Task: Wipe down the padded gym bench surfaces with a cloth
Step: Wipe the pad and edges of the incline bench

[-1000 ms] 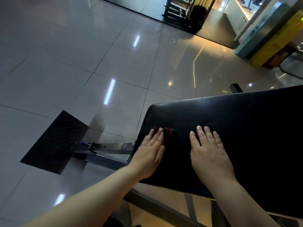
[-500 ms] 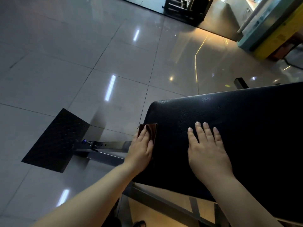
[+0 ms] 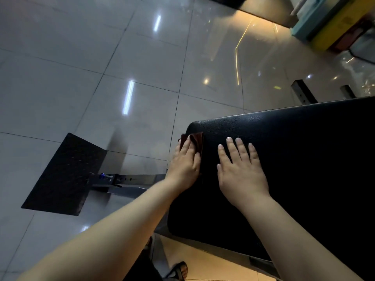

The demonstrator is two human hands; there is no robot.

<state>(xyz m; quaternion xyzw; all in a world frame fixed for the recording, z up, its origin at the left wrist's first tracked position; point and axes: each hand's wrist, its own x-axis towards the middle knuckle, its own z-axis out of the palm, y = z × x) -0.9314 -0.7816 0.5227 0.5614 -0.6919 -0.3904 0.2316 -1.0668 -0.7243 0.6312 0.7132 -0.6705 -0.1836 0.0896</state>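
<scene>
1. Bench pad (image 3: 294, 159): wipe in overlapping strokes from its left end rightwards.
2. Right hand (image 3: 241, 169): flat and spread on the pad, holding nothing; a good brace.
3. Left hand (image 3: 185, 165): straight fingers press the cloth.
4. Cloth (image 3: 197, 141): brown, folded, on the pad's left-end edge; press evenly over that curve.

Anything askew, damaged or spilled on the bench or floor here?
Nothing stands out. The left hand presses the brown cloth at the end of the black bench pad; the right hand rests flat beside it.

Left hand (image 3: 185, 166) flat on brown cloth (image 3: 196, 141) at black bench pad (image 3: 304, 159) end edge; right hand (image 3: 241, 169) flat beside, on pad.
</scene>
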